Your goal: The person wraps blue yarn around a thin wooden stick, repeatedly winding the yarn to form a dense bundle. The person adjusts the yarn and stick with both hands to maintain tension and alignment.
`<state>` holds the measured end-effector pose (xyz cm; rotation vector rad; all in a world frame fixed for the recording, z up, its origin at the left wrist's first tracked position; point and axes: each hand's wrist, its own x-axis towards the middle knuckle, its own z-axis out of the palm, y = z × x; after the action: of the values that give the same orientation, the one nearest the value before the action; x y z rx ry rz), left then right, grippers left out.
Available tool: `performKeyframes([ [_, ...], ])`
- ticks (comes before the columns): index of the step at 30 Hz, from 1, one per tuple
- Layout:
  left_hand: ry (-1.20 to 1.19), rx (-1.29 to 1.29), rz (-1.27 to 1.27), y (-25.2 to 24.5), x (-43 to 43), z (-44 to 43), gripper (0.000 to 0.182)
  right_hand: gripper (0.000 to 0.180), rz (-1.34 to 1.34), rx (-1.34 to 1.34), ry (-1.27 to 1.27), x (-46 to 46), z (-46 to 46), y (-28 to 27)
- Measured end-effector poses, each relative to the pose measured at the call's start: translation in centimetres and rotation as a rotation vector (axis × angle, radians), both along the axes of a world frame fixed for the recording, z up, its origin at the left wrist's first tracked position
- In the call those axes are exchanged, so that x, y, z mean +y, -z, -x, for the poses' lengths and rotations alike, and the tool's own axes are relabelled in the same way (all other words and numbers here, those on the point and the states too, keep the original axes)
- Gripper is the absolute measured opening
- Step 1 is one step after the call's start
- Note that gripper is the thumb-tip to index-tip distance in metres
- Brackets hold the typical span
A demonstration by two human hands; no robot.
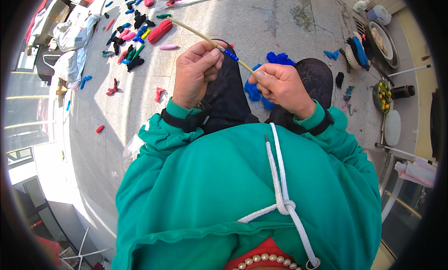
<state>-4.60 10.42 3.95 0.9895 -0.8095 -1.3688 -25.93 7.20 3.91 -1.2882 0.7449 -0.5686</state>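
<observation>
A thin pale stick (192, 31) slants across in front of my knees, its far end pointing up and left. Bright blue yarn (231, 55) is wound around its middle in a short band. My left hand (201, 68) has thumb and fingertips pinched at the stick, just left of this band; whether they also grip a strand is too small to tell. My right hand (285, 86) grips the lower right end between thumb and curled fingers. Beyond and between my knees lies a loose blue yarn heap (280, 58), partly hidden by my right hand and leg.
Many small yarn bundles (134, 35) in several colours lie on the stone floor (224, 21) at upper left, with a large red bundle (160, 31). White bags (71, 33) stand farther left. A metal basin (395, 56) and a bowl of yellow fruit (382, 96) sit at right.
</observation>
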Motion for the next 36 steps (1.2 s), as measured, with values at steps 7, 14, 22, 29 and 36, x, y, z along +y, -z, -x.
performKeyframes([
  [7, 0.095, 0.058, 0.017, 0.7, 0.5, 0.9, 0.025, 0.021, -0.176, -0.102, -0.038, 0.6, -0.2, -0.1],
  [14, 0.188, -0.113, 0.042, 1.3, 1.0, 2.3, 0.028, 0.025, -0.24, -0.199, -0.023, 1.0, -1.1, 0.6],
  [22, 0.21, -0.221, 0.06, 1.7, 1.2, 2.3, 0.028, 0.023, -0.36, -0.28, 0.041, 1.1, -1.5, 1.0],
  [29, 0.276, -0.331, 0.145, 1.6, 1.3, 2.1, 0.029, 0.015, -0.268, -0.166, 0.004, 0.9, -1.3, 1.0],
  [36, 0.326, -0.306, 0.057, 0.9, 1.5, 2.1, 0.034, 0.02, -0.104, -0.177, 0.09, 1.2, -1.6, 0.9],
])
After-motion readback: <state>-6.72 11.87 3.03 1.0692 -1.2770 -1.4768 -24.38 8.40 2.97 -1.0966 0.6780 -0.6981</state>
